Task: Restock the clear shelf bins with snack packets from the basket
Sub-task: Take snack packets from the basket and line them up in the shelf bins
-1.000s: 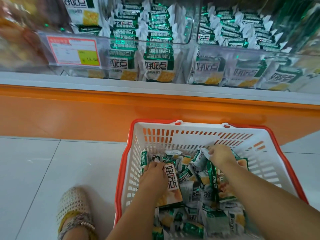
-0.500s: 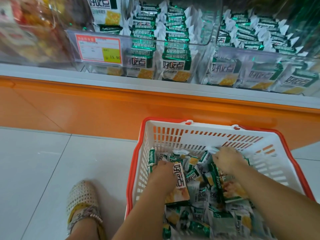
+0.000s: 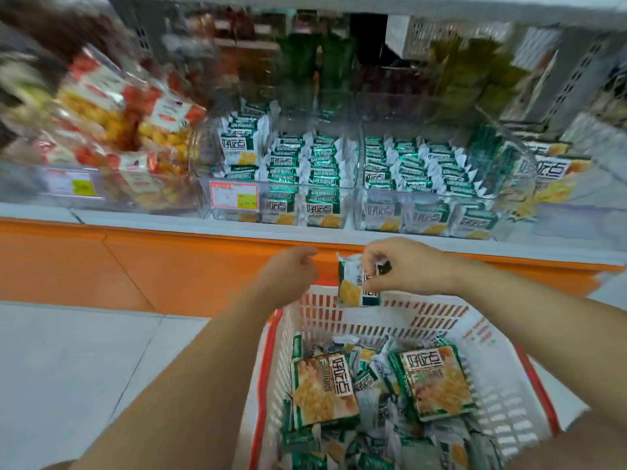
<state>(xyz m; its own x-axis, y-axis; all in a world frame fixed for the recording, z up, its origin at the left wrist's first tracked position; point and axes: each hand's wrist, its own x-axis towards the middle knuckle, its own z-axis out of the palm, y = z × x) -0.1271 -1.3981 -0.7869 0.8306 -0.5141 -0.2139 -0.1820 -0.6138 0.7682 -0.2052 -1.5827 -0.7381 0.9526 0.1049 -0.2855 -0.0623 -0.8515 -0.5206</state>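
**Item 1, right hand** [image 3: 403, 266]: raised over the far rim of the basket. Thumb and fingertips pinch 1 small packet [image 3: 354, 283] by its right edge. The packet is green and white with a yellow picture and hangs upright in the air. It is above the basket and below the shelf ledge, in no bin.

**Item 2, left hand** [image 3: 291, 269]: raised just left of the packet, apart from it. The fingers are curled inward and the palm is turned away, so I cannot tell whether it holds anything.

**Item 3, basket** [image 3: 339, 320]: white slotted walls with a red-orange rim, standing on the floor [image 3: 68, 368] against the orange panel [image 3: 169, 266]. It holds a heap of loose packets [image 3: 373, 374], with 2 large packs lying flat on top, 1 to the left [image 3: 322, 391] and 1 to the right [image 3: 437, 385].

**Item 4, shelf** [image 3: 169, 225]: a white ledge carrying clear bins side by side.
- The middle bin [image 3: 288, 187] is filled with rows of green-and-white packets standing on edge, and has a price label [image 3: 234, 198] on its front.
- The right bin [image 3: 424, 195] is filled with the same packets.
- The left bin [image 3: 68, 198] holds red-and-yellow bags, which are blurred.
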